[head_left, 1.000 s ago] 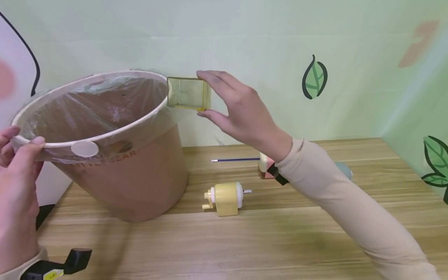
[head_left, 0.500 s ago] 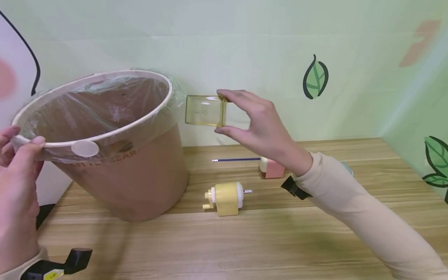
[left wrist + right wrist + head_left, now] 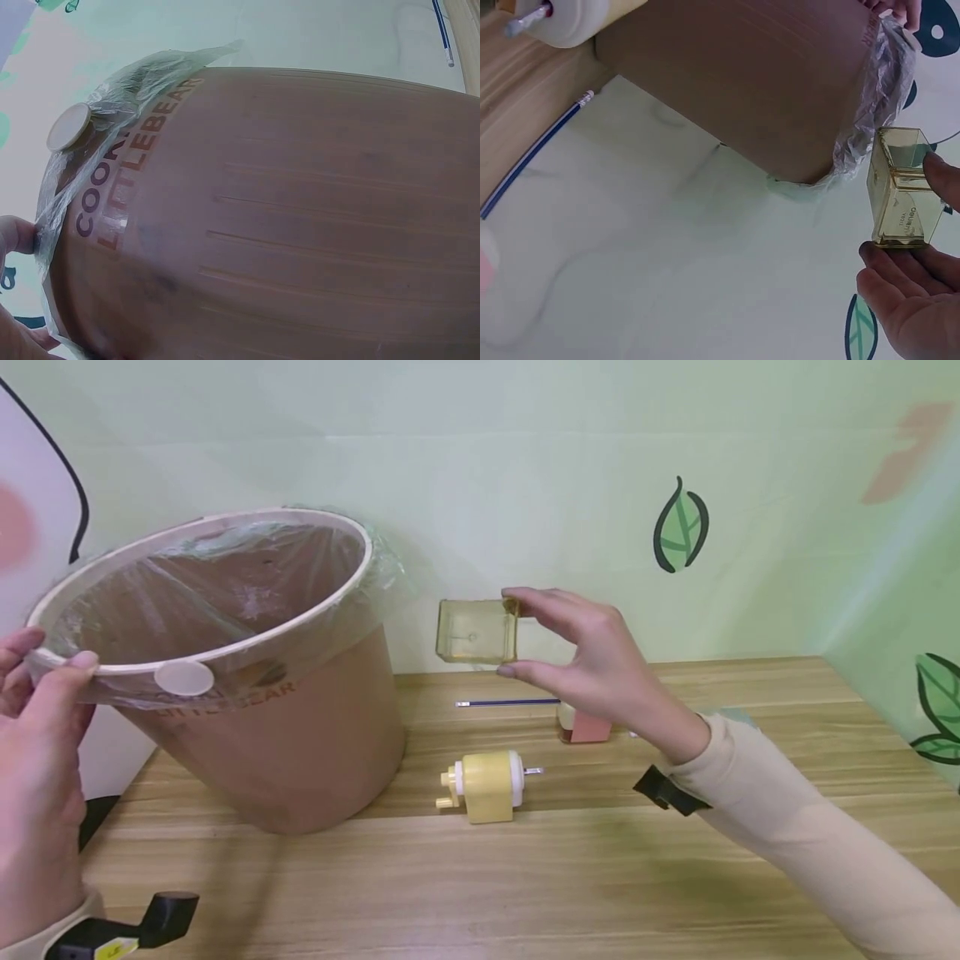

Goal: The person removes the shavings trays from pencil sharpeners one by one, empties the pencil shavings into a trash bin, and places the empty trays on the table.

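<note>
A brown trash can with a pale rim and a clear plastic liner leans toward my left hand, which pinches its rim at the left. My right hand holds a see-through yellow box, thumb below and fingers above, in the air right of the can. The right wrist view shows the box as hollow, with small lettering on one face. Below it on the table stands a yellow pencil sharpener with a crank on its left and a pencil end poking out on its right.
Behind the sharpener, a dark blue pencil points left from a pink and cream object. A bluish-grey thing is partly hidden by my right sleeve. A green wall with leaf drawings closes off the wooden table at the back.
My right hand has carried the yellow box from beside the can's rim to the right and down, away from the can. The left hand and the can have stayed put.
</note>
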`<state>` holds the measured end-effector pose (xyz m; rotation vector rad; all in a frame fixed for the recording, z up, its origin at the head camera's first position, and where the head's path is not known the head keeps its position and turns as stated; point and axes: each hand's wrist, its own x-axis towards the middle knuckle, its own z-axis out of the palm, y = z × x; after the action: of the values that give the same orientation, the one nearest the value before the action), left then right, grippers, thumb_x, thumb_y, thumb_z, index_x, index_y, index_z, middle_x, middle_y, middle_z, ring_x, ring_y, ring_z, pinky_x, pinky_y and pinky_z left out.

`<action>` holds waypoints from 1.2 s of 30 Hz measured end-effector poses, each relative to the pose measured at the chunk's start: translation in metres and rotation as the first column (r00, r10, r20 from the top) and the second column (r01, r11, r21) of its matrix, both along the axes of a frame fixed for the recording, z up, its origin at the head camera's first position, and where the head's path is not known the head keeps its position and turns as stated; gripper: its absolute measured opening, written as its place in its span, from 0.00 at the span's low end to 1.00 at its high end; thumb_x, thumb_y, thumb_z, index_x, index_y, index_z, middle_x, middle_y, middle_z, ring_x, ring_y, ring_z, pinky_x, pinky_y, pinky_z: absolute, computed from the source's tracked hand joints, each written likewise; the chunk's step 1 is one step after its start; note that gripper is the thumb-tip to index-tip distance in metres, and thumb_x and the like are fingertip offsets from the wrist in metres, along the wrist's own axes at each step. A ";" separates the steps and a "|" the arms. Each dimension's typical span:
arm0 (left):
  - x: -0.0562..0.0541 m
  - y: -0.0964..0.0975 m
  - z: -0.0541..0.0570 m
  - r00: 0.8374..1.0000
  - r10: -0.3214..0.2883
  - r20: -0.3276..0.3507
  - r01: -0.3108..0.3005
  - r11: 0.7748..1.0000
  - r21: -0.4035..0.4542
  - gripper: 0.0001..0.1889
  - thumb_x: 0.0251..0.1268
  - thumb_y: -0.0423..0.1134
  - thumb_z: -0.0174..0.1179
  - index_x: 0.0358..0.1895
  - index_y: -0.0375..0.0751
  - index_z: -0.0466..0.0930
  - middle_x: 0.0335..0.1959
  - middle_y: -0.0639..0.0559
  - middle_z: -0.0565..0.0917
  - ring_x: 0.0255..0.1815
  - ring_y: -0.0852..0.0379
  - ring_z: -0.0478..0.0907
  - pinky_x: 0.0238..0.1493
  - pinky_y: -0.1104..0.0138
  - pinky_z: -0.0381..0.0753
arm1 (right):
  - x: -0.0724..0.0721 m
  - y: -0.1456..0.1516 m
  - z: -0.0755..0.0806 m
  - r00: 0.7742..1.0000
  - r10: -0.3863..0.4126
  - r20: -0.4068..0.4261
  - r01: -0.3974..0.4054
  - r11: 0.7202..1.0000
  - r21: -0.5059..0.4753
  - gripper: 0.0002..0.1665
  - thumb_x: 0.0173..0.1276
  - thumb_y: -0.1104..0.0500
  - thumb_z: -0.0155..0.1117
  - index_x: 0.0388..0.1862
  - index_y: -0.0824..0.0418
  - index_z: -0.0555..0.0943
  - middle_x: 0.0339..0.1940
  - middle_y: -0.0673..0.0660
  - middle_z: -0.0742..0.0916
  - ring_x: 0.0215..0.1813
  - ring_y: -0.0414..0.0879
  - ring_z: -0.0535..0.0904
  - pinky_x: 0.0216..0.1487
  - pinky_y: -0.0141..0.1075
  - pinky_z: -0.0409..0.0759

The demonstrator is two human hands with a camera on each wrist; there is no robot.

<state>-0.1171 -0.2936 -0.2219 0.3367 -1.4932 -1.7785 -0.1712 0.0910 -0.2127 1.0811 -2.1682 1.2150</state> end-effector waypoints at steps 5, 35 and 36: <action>0.000 -0.001 0.000 1.000 -0.008 -0.009 0.008 1.000 0.011 0.21 0.59 0.28 0.56 0.57 0.44 0.68 0.51 0.51 0.69 0.51 0.60 0.65 0.67 0.62 0.54 | 0.003 0.008 -0.007 0.995 -0.017 0.097 0.017 1.000 0.006 0.34 0.45 0.72 0.72 0.55 0.73 0.73 0.51 0.64 0.81 0.54 0.51 0.76 0.58 0.33 0.71; 0.005 0.004 0.002 1.000 -0.004 0.000 0.004 1.000 -0.009 0.22 0.61 0.28 0.55 0.58 0.45 0.67 0.54 0.50 0.67 0.54 0.59 0.63 0.66 0.64 0.52 | 0.019 0.049 -0.056 0.908 -0.156 0.390 0.086 0.978 0.190 0.36 0.46 0.66 0.74 0.57 0.66 0.73 0.53 0.61 0.81 0.55 0.52 0.77 0.55 0.39 0.73; 0.004 0.004 0.001 1.000 -0.008 -0.003 0.008 1.000 -0.009 0.22 0.60 0.28 0.56 0.58 0.44 0.67 0.54 0.50 0.67 0.54 0.59 0.63 0.66 0.64 0.52 | 0.019 0.050 -0.057 0.906 -0.152 0.395 0.081 0.978 0.191 0.36 0.45 0.66 0.74 0.56 0.66 0.73 0.52 0.60 0.81 0.55 0.52 0.77 0.55 0.39 0.74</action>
<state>-0.1130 -0.2899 -0.2205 0.3237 -1.5017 -1.7778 -0.1521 0.1408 -0.2700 0.7947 -2.6541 1.3114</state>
